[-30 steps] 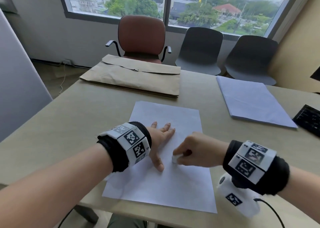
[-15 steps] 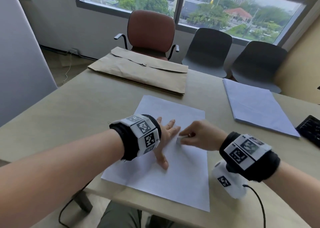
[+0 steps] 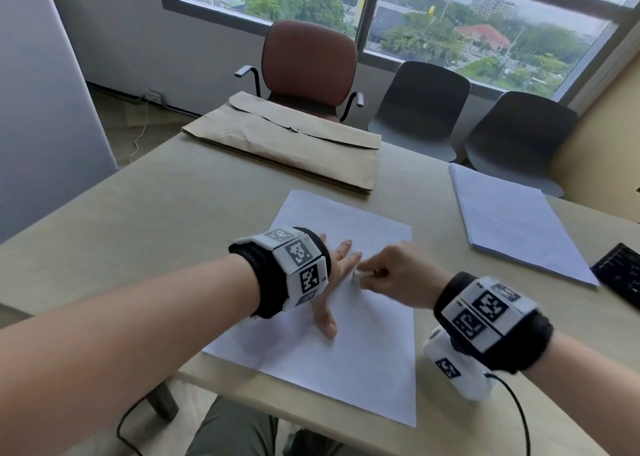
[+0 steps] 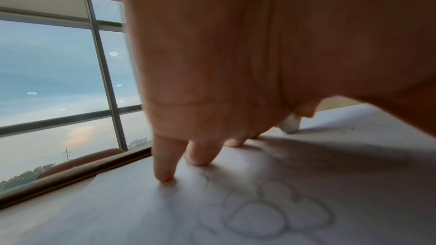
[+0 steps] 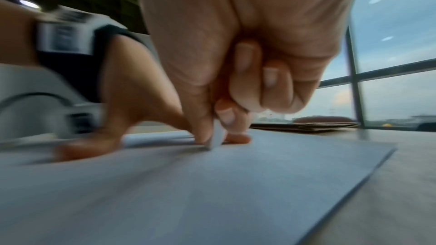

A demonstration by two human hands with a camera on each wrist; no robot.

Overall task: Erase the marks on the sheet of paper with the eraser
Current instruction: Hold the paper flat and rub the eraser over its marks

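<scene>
A white sheet of paper [image 3: 363, 351] lies on the beige table [image 3: 138, 230] in front of me. My left hand [image 3: 334, 272] lies flat on it with fingers spread, pressing it down. My right hand [image 3: 388, 275] pinches a small white eraser [image 3: 360, 275] between thumb and forefinger, its tip on the paper just right of the left fingertips. The left wrist view shows faint pencil loops [image 4: 257, 217] on the sheet [image 4: 118, 211], my fingers [image 4: 165, 165] beside them and the eraser [image 4: 291, 124] beyond. In the right wrist view the eraser [image 5: 217, 137] touches the sheet [image 5: 212, 193].
A brown envelope [image 3: 294, 147] lies at the table's far side. A stack of white sheets [image 3: 512, 227] sits at the right, and a black keyboard [image 3: 620, 272] at the right edge. A brown chair [image 3: 308, 64] and two dark chairs [image 3: 422, 102] stand behind the table.
My right hand has carried the eraser up the sheet, from beside the left thumb to beside the left fingertips. The left hand keeps pressing the paper.
</scene>
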